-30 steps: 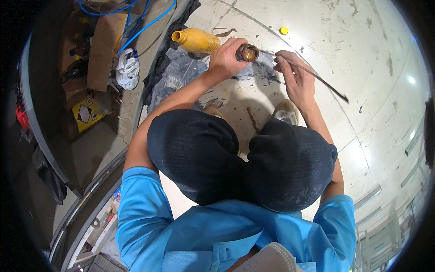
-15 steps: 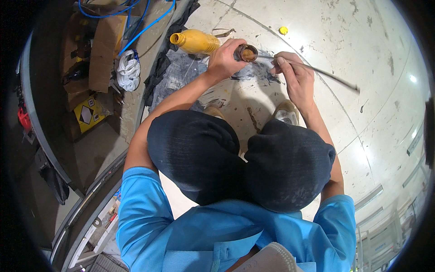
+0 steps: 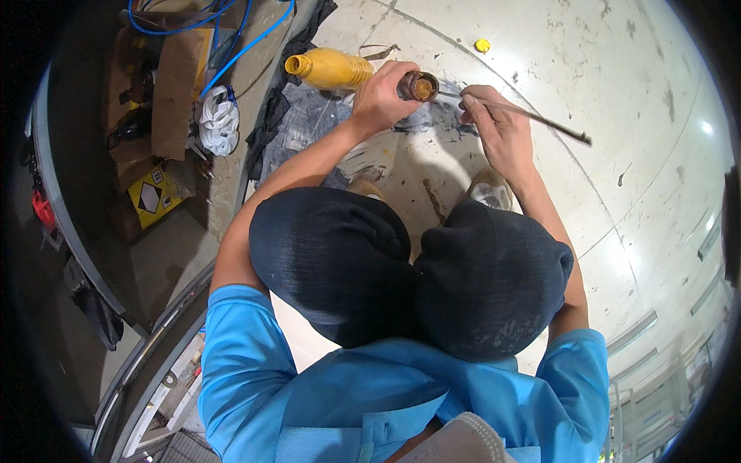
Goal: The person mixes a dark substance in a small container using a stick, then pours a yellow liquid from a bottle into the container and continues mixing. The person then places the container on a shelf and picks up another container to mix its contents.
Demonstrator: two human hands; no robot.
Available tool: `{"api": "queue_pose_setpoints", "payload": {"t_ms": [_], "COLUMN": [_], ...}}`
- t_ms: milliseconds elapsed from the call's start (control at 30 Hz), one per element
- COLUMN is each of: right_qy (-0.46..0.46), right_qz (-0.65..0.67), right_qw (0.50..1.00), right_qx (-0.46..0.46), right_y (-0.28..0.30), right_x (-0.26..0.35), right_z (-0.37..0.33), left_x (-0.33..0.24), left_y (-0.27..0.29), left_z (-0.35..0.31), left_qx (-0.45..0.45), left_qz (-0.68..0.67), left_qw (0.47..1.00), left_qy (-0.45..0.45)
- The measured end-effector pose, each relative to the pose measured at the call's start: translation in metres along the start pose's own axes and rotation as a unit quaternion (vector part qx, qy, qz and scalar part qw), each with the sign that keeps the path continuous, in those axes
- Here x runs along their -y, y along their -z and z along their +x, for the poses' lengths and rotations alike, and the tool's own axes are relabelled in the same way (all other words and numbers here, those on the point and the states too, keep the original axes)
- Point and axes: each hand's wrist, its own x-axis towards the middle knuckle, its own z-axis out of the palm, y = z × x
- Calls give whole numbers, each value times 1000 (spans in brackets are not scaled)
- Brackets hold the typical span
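My left hand [image 3: 380, 102] is wrapped round a small dark brown jar [image 3: 406, 86], its mouth tilted to the right. Inside the jar some yellow-brown stuff [image 3: 424, 89] shows. A long thin dark rod [image 3: 552, 124] is pinched in the fingers of my right hand [image 3: 502, 130]. One end of the rod reaches to the jar's rim; I cannot tell whether it goes inside. The other end sticks out to the right. Just beyond my left hand, an uncapped yellow bottle [image 3: 330, 69] lies on its side or leans over, its neck to the left.
A yellow cap [image 3: 482, 45] lies on the pale, stained floor [image 3: 587, 77]. Under my hands is a smeared dark sheet [image 3: 297, 127]. To the left are a cardboard box [image 3: 179, 92], a crumpled white plastic bag [image 3: 218, 122] and blue hoses [image 3: 258, 45]. My knees are bent below the hands.
The rod has slid a little to the left, so its far end stands nearer my right hand. My left hand and the jar have barely moved.
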Motion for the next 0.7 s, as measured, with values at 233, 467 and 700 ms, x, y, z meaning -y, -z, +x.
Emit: {"api": "queue_pose_setpoints", "payload": {"t_ms": [233,467,700], "right_qy": [13,7,-8], "right_qz": [-44,-11,-11], "right_qw": [999,1000,1000], "right_qx": [17,1,-17], "right_y": [4,1,2], "right_x": [1,0,2], "right_z": [2,-2,-2], "left_x": [-4,-2,0], "left_y": [1,-1,-2], "left_z": [-2,-2,-4], "left_qx": [29,24,21], "left_qz": [7,-4,-17], "left_qw": [999,1000,1000], "left_qy": [28,11,15]}}
